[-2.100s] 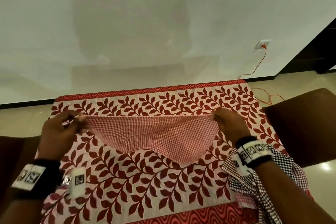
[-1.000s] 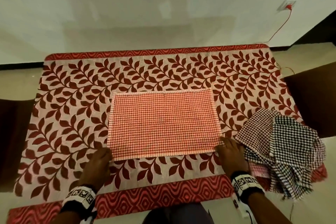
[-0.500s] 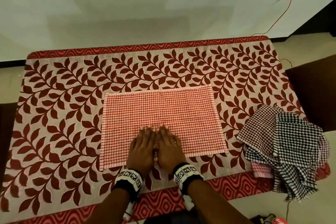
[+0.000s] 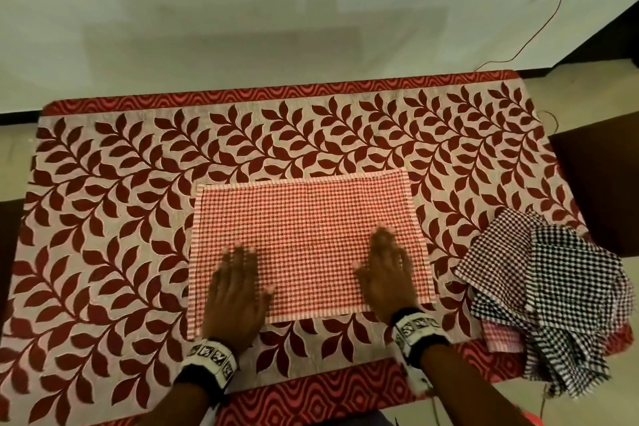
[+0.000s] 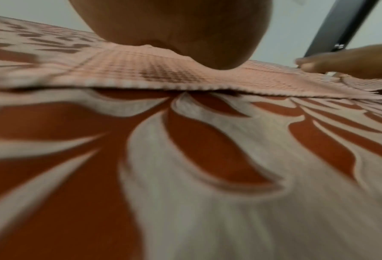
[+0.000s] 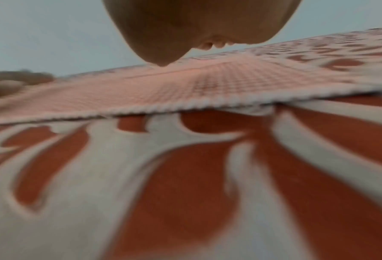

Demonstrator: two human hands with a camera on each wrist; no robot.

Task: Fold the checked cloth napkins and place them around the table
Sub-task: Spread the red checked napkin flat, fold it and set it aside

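A red-and-white checked napkin (image 4: 304,239) lies flat as a rectangle in the middle of the table (image 4: 103,204), which wears a leaf-patterned cloth. My left hand (image 4: 238,284) presses flat on the napkin's near left part, fingers straight. Flat on its near right part rests my right hand (image 4: 387,270), fingers straight too. Both hands are blurred. In the left wrist view the palm (image 5: 174,26) sits on the napkin (image 5: 141,70) near its front edge. The right wrist view shows the heel of the hand (image 6: 196,26) on the napkin (image 6: 185,88).
A loose pile of black, brown and red checked napkins (image 4: 553,294) lies at the table's right near corner, hanging over the edge. Dark chairs stand at the right (image 4: 601,183) and left sides. A red cable (image 4: 529,38) runs from a wall socket behind the table.
The napkin, held up by its corners at first, was laid flat. My hands met at its near middle and have now slid apart towards its left and right sides.
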